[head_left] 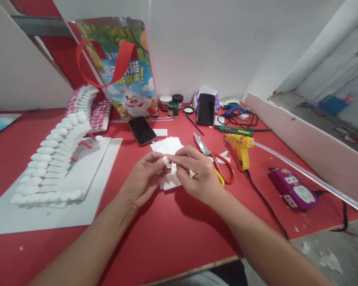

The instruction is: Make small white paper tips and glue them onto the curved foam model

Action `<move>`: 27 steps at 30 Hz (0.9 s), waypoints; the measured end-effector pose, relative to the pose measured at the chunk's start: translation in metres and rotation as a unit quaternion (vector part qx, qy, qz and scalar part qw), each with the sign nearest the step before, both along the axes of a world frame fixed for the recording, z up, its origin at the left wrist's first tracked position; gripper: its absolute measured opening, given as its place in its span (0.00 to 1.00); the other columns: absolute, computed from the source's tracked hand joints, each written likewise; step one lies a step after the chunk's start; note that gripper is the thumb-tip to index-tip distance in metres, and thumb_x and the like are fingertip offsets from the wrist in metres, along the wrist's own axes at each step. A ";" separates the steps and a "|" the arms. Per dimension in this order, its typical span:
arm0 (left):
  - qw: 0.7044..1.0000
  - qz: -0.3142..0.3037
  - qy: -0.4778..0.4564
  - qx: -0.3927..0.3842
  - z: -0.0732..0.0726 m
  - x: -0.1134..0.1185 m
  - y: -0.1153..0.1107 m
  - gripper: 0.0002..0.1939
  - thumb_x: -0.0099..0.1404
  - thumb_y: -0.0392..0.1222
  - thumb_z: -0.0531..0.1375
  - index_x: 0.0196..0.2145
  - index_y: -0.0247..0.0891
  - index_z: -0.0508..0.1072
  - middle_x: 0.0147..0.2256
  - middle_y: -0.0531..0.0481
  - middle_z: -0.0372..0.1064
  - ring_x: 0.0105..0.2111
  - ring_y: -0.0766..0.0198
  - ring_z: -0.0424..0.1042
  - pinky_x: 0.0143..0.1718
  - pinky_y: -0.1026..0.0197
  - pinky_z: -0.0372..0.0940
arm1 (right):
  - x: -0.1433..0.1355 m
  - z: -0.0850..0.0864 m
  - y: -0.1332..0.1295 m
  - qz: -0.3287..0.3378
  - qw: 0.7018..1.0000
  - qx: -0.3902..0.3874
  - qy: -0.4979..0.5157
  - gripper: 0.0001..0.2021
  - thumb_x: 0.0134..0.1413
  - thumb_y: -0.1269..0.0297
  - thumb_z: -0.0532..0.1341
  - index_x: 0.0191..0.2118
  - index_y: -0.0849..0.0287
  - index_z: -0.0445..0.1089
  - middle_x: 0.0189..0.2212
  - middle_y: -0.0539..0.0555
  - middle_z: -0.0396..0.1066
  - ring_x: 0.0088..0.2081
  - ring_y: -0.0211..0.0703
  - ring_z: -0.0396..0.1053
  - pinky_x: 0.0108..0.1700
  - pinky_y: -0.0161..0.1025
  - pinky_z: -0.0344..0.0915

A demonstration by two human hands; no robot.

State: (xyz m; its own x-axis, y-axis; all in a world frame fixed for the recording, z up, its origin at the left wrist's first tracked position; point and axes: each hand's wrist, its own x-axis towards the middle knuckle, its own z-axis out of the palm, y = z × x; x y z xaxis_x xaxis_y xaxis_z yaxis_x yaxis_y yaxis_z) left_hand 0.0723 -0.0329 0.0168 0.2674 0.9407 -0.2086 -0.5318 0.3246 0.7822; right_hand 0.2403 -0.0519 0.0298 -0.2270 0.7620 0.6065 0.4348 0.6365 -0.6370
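Over the middle of the red table, my left hand (146,174) pinches a small white folded piece (167,161) between thumb and fingers. My right hand (196,171) meets it from the other side, its index fingertip touching the piece and its other fingers curled in. What exactly the piece is made of is too small to tell. Beneath both hands lie white paper sheets (169,145), partly covered by them. Close beyond my right hand rest scissors (223,169) with red handles, their blades pointing away. A yellow handle loop shows beside my right wrist.
At left, white boards (107,171) carry a curved row of white-tipped pieces (44,159). Behind stand a gift bag (128,75), a phone (142,130), paint jars (173,107) and another phone (206,109). A yellow glue gun (241,149) and purple power strip (295,188) lie right.
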 end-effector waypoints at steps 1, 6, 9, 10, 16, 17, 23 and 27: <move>1.000 -0.002 0.002 0.000 0.000 0.000 0.000 0.18 0.47 0.43 0.79 0.31 0.34 0.78 0.26 0.52 0.73 0.27 0.70 0.71 0.34 0.67 0.68 | 0.000 0.000 0.000 -0.001 1.000 0.002 -0.006 0.17 0.62 0.73 0.55 0.47 0.57 0.80 0.38 0.56 0.73 0.35 0.38 0.71 0.36 0.36 0.70; 1.000 0.001 -0.001 -0.001 0.000 0.000 0.001 0.17 0.48 0.42 0.79 0.30 0.34 0.78 0.26 0.53 0.73 0.27 0.70 0.70 0.34 0.67 0.68 | 0.001 0.001 -0.002 -0.016 0.997 0.028 -0.064 0.18 0.63 0.72 0.54 0.50 0.59 0.78 0.40 0.59 0.73 0.37 0.41 0.72 0.39 0.38 0.71; 1.000 0.008 -0.014 -0.008 0.001 0.001 0.001 0.17 0.46 0.42 0.80 0.29 0.34 0.78 0.27 0.52 0.73 0.28 0.71 0.70 0.34 0.68 0.69 | 0.004 0.001 -0.001 -0.041 0.997 0.044 -0.052 0.19 0.62 0.74 0.54 0.52 0.61 0.77 0.41 0.60 0.72 0.36 0.41 0.71 0.38 0.39 0.71; 1.000 0.008 -0.020 -0.010 0.002 0.001 0.001 0.17 0.46 0.41 0.80 0.29 0.34 0.78 0.28 0.52 0.73 0.28 0.71 0.70 0.34 0.68 0.69 | 0.006 0.001 0.000 -0.052 0.997 0.039 -0.033 0.18 0.62 0.74 0.55 0.52 0.60 0.78 0.41 0.59 0.72 0.34 0.40 0.71 0.38 0.39 0.70; 0.998 -0.006 -0.053 -0.019 0.004 0.000 0.002 0.16 0.47 0.40 0.79 0.28 0.34 0.78 0.30 0.51 0.72 0.30 0.71 0.70 0.34 0.70 0.70 | 0.010 0.007 0.005 -0.012 0.976 -0.163 0.143 0.12 0.60 0.67 0.61 0.47 0.56 0.79 0.41 0.55 0.73 0.35 0.37 0.71 0.34 0.34 0.68; 0.998 -0.010 -0.058 -0.022 0.004 0.000 0.002 0.16 0.47 0.40 0.79 0.28 0.34 0.79 0.30 0.51 0.72 0.30 0.71 0.70 0.35 0.70 0.70 | 0.009 0.008 0.005 0.006 0.967 -0.195 0.166 0.11 0.60 0.66 0.63 0.46 0.57 0.79 0.40 0.55 0.72 0.36 0.37 0.71 0.34 0.34 0.68; 0.993 -0.077 -0.087 -0.023 0.003 -0.004 0.000 0.15 0.49 0.40 0.79 0.31 0.34 0.80 0.31 0.51 0.75 0.29 0.71 0.72 0.33 0.71 0.71 | 0.005 0.008 0.007 0.015 0.934 -0.264 0.241 0.13 0.55 0.55 0.70 0.30 0.60 0.73 0.24 0.47 0.67 0.25 0.33 0.61 0.27 0.33 0.59; 0.994 -0.098 -0.049 0.013 0.005 -0.003 -0.004 0.16 0.48 0.42 0.79 0.32 0.35 0.82 0.30 0.49 0.77 0.27 0.70 0.73 0.32 0.70 0.71 | 0.010 0.008 0.009 -0.045 0.943 -0.218 0.247 0.20 0.57 0.49 0.68 0.24 0.59 0.67 0.19 0.45 0.61 0.23 0.32 0.56 0.26 0.33 0.55</move>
State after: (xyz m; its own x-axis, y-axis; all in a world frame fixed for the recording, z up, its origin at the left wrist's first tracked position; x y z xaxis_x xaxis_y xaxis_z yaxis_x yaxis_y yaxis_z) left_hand 0.0697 -0.0368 0.0223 0.4645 0.8731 -0.1482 -0.5349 0.4100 0.7388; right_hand 0.2503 -0.0433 0.0378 0.0791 0.9661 0.2459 0.0563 0.2420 -0.9686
